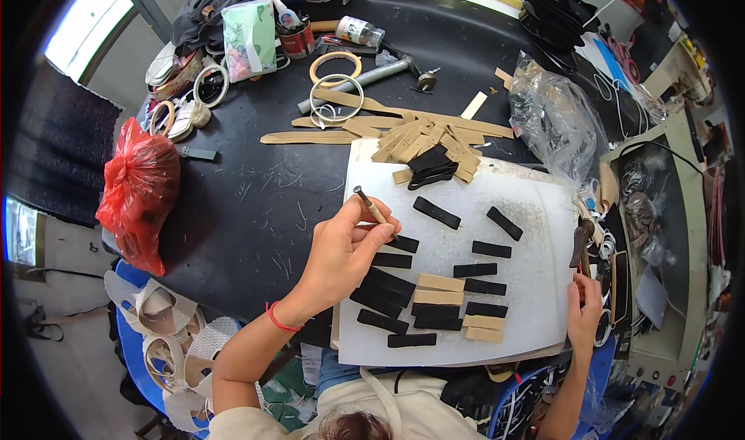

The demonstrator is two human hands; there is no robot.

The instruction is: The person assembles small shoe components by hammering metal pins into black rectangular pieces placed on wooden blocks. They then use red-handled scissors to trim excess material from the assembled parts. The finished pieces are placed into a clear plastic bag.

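My left hand (341, 246) is closed around a slim punch-like tool (375, 209) with a tan grip and a dark metal upper end. The tool leans, its lower end hidden by my fingers near a short black strip (403, 244). Beneath lies a white board (535, 207) with several black strips and a few tan strips (440, 282) in loose columns. My right hand (584, 312) rests at the board's right edge, fingers curled; what they hold, if anything, cannot be made out. Just beyond it is a dark block-like object (579, 246).
At the board's far edge sit a pile of tan strips (419, 139) and a black bundle (432, 167). Beyond are tape rolls (335, 67) and a metal tube (353, 87). A red plastic bag (140, 192) stands left, a clear plastic bag (555, 118) right.
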